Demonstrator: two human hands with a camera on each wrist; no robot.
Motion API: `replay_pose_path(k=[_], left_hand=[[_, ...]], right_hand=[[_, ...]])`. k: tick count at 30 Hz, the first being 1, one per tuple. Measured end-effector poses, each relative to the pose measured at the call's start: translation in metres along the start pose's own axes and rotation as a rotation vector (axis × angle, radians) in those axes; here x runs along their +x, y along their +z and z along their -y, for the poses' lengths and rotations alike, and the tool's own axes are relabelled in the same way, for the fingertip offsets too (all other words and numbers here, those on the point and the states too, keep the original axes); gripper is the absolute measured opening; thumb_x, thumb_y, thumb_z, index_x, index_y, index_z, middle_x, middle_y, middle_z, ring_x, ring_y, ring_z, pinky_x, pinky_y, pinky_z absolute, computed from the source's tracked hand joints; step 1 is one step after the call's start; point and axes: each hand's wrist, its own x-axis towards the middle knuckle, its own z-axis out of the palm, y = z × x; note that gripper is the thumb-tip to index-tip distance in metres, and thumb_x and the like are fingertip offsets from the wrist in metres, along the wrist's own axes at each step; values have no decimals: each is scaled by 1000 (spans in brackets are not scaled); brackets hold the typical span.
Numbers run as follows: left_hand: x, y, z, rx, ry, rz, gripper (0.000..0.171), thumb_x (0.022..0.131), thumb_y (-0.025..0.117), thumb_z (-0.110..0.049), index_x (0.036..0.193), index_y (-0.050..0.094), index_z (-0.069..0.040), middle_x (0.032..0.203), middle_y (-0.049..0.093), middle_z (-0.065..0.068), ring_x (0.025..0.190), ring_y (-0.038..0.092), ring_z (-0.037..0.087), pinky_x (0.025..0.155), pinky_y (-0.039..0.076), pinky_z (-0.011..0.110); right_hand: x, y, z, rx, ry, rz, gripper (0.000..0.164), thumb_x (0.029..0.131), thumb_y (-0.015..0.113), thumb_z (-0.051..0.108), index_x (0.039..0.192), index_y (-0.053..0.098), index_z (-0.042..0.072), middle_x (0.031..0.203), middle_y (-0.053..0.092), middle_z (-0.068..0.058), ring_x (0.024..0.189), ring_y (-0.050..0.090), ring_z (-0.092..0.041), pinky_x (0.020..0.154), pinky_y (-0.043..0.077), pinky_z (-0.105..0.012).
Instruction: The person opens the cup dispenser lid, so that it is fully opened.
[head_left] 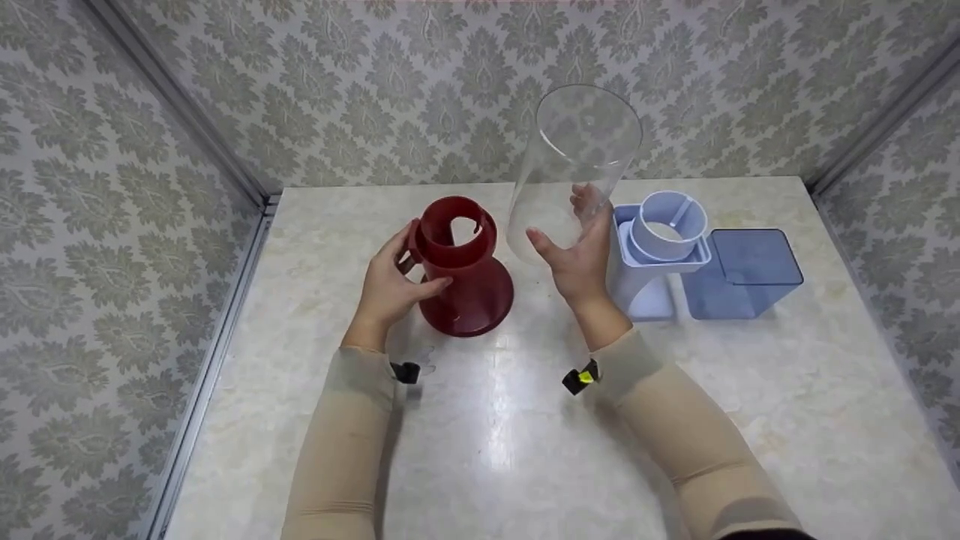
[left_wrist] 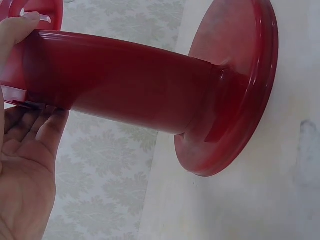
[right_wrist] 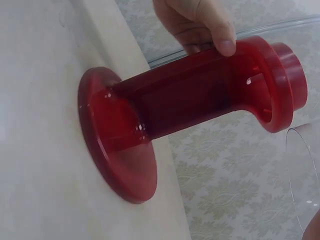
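Observation:
A glossy red plastic stand point(head_left: 469, 304) with a round base and a ring-shaped top stands upright on the table. My left hand point(head_left: 386, 289) grips it near the top, thumb on the front and fingers behind the far side. To its right, my right hand point(head_left: 581, 262) holds a tall clear cylinder point(head_left: 562, 176), tilted, between thumb and fingers. The left wrist view shows the red stand's column point(left_wrist: 115, 80) from the side. At the lower right of the right wrist view, the cylinder's rim point(right_wrist: 290, 145) appears close to the stand's top.
A pale blue stand point(head_left: 645, 281) with a square tray and round cup on top is right of my right hand. Beside it stands a translucent blue square container point(head_left: 739, 277). Patterned wall panels point(head_left: 420, 97) enclose the marble-look table point(head_left: 495, 465) at the back and sides.

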Motion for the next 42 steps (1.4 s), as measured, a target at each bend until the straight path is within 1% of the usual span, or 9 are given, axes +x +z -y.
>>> replay_pose_path(k=[9,13,17,19,22,24,26,32,42], left_hand=[[-2,-23,2,40,-19,-15,103,85,102,-16,172,48,-15,166,61,3,155,58,22,131,50,40],[-1,-29,3,48,-48,-25,102,85,102,-17,172,49,-17,167,60,1,158,55,20,133,48,40],[2,-29,2,53,-78,-32,103,85,102,-18,173,48,-18,169,59,0,160,53,20,134,47,40],[2,-28,2,50,-92,-32,105,85,102,-18,173,46,-19,170,58,0,161,53,20,134,47,40],[1,-28,3,52,-105,-36,106,85,102,-17,174,45,-19,170,57,0,162,52,21,134,47,40],[0,-29,5,55,-113,-33,105,85,102,-18,174,45,-19,170,58,0,162,53,22,134,47,40],[0,-31,6,60,-125,-31,106,84,102,-19,174,46,-20,169,58,0,162,53,23,134,47,40],[-1,-33,6,62,-151,-26,108,83,104,-22,174,46,-20,169,58,0,162,53,24,134,47,41],[0,-34,5,65,-153,-27,107,82,105,-25,173,48,-23,164,63,1,158,57,26,133,49,44]], right_hand=[[-18,-6,-20,-75,44,13,138,69,93,85,157,39,-6,161,49,-25,150,46,-40,132,35,-46],[-25,-7,-27,-112,56,19,140,67,92,87,158,39,-6,161,49,-25,149,45,-45,130,33,-49],[-30,-9,-34,-134,77,28,142,66,92,89,158,39,-5,163,49,-24,149,42,-48,129,33,-55],[-33,-10,-38,-144,107,38,136,68,97,80,159,39,-2,164,48,-23,150,42,-47,130,33,-58],[-38,-11,-42,-159,150,52,118,72,104,52,159,41,1,164,48,-21,149,43,-43,131,34,-61],[-41,-11,-44,-150,164,63,107,74,104,32,157,43,2,162,49,-22,148,44,-42,131,34,-64],[-43,-11,-47,-136,167,74,102,75,104,21,155,44,1,161,50,-22,147,43,-45,131,34,-65],[-48,-11,-55,-119,196,91,102,75,104,16,155,43,-2,161,52,-24,149,43,-55,130,36,-64],[-51,-11,-64,-136,219,102,99,76,103,14,153,44,-4,159,54,-26,146,50,-52,128,45,-65]])
